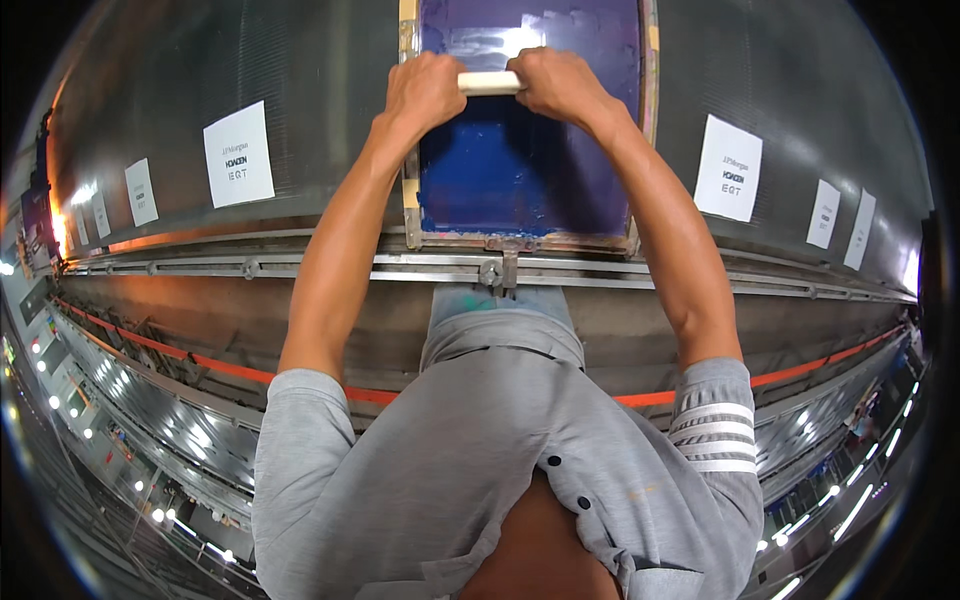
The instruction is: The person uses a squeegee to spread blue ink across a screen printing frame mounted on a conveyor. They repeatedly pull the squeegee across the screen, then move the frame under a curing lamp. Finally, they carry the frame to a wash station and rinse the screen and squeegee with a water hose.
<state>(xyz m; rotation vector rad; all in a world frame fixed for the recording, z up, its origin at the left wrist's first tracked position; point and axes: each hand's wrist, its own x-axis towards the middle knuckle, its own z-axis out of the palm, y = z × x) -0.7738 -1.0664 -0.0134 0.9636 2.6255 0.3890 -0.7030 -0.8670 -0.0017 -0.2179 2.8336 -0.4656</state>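
Both my hands grip a pale squeegee (490, 84), its off-white handle showing between my fists. My left hand (425, 90) is closed round its left end, and my right hand (560, 82) round its right end. Under it lies a screen-printing frame (412, 215) with worn, ink-stained edges. Its mesh (475, 180) looks deep blue on the near side and glossy purple beyond the squeegee. My arms cast a dark shadow on the blue. The squeegee's lower edge is hidden, so its contact with the mesh cannot be seen.
A long dark printing table (320, 110) runs left and right, with white printed sheets (240, 155) spaced along it, one more (728, 168) to the right. A metal rail (330, 264) with a clamp (492, 272) follows its near edge. An orange-red bar (225, 366) runs lower down.
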